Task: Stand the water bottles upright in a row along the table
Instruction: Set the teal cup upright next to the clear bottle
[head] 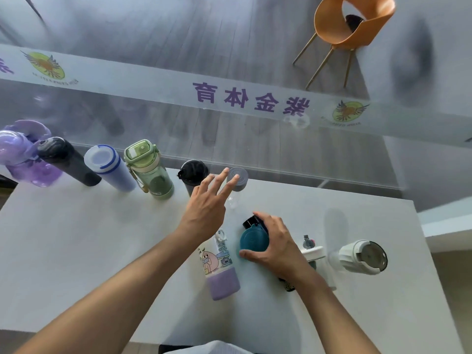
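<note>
Several bottles stand upright along the far edge of the white table (76, 251): a purple one (23, 157), a black one (67, 160), a blue-white one (109, 167), a green one (149, 169), a dark-lidded one (192, 175) and a clear one with a grey cap (237, 178). My left hand (207, 203) hovers with straight fingers at the grey cap. My right hand (275, 244) grips a teal-lidded bottle (252, 241) from above. A cartoon-print bottle with a purple base (219, 267) lies beside it. A white-lidded bottle (362, 256) stands at the right.
A small bottle with a white collar (313, 250) sits partly hidden behind my right wrist. A glass wall with purple lettering (250, 98) runs just past the table's far edge. An orange chair (350, 24) stands beyond it.
</note>
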